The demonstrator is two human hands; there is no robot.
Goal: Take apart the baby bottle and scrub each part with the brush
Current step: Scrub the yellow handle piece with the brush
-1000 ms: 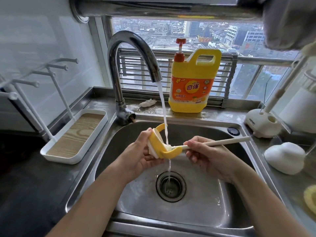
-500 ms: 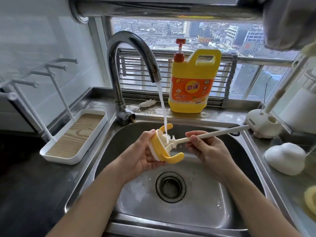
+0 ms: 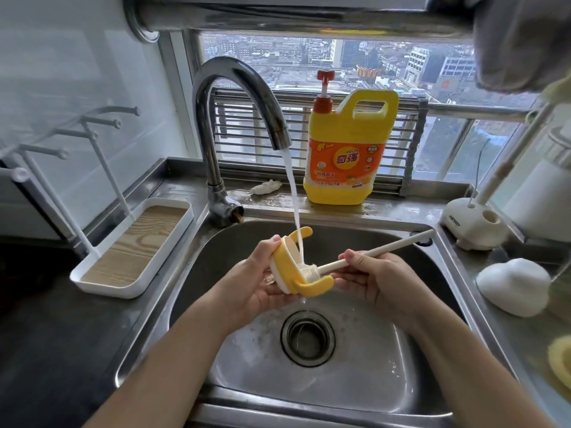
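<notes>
Our left hand [image 3: 247, 284] grips the yellow handled collar [image 3: 285, 267], right hand [image 3: 378, 281] pinches the brush [image 3: 387, 247]; detergent jug [image 3: 347, 143] reads "KEON".

The bottle collar [image 3: 282, 264] is recorded as yellow, with a white inner ring. The brush [image 3: 380, 250] is noted as cream. The detergent jug [image 3: 349, 149] is yellow, with an orange label and a red pump. A wood-grain pattern is observed inside the white tray [image 3: 105, 288]. The sink [image 3: 309, 393] is grey steel.
</notes>
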